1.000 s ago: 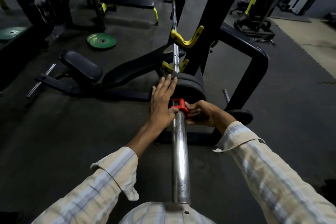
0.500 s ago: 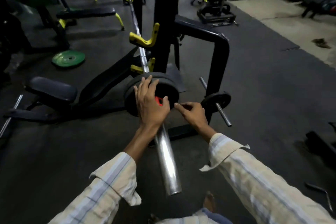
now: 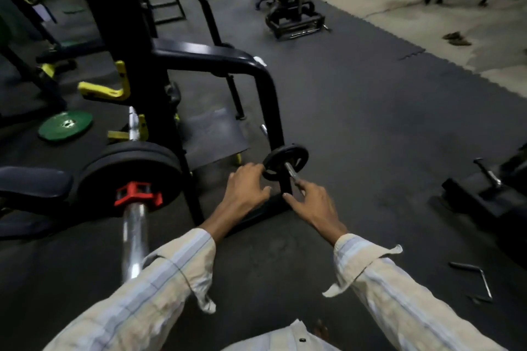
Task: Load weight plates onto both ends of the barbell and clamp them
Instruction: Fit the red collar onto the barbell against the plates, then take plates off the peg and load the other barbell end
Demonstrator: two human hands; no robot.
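Observation:
The chrome barbell (image 3: pixel 133 236) runs from lower left up onto the rack's yellow hooks. Black weight plates (image 3: pixel 125 168) sit on its near sleeve, with a red clamp (image 3: pixel 138 195) pressed against them. A small black plate (image 3: pixel 285 161) hangs on a chrome storage peg of the rack frame. My left hand (image 3: pixel 245 188) reaches to that plate's left rim, fingers curled and touching it. My right hand (image 3: pixel 310 202) is just below the peg tip, fingers apart, holding nothing.
The black rack upright and curved frame (image 3: pixel 256 71) stand between the barbell and the small plate. A green plate (image 3: pixel 66 125) lies on the floor at left, beside a bench pad (image 3: pixel 31 185). A bent metal handle (image 3: pixel 482 279) lies on the mat at right.
Both hands have left the red clamp and barbell sleeve and moved right to the small plate on the storage peg. My view has swung right.

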